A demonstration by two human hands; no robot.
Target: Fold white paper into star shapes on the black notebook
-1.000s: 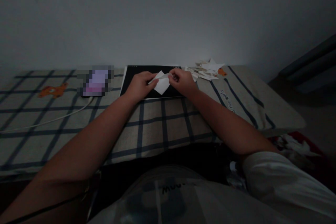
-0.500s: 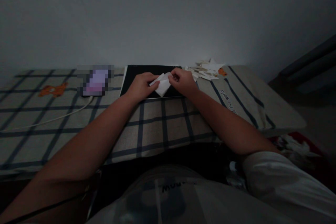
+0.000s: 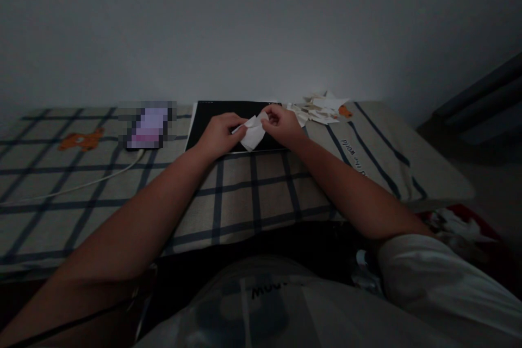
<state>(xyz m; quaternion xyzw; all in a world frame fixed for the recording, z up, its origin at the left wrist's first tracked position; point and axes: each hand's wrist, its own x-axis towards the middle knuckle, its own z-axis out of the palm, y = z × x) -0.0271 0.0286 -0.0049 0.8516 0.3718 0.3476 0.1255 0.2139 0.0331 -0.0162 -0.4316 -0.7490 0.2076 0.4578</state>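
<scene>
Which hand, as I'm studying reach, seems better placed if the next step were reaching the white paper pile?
Probably the right hand: it is beside the pile, while the left hand is farther off, over the black sheet. Both hold the white paper, though.

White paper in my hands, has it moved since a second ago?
Yes, slightly: the white paper has shifted toward you, its lowest corner now closer to the near edge of the black panel.

Paper (image 3: 254,135) over the mat (image 3: 236,107), phone (image 3: 148,128) to its left, scraps (image 3: 322,109) to its right
</scene>
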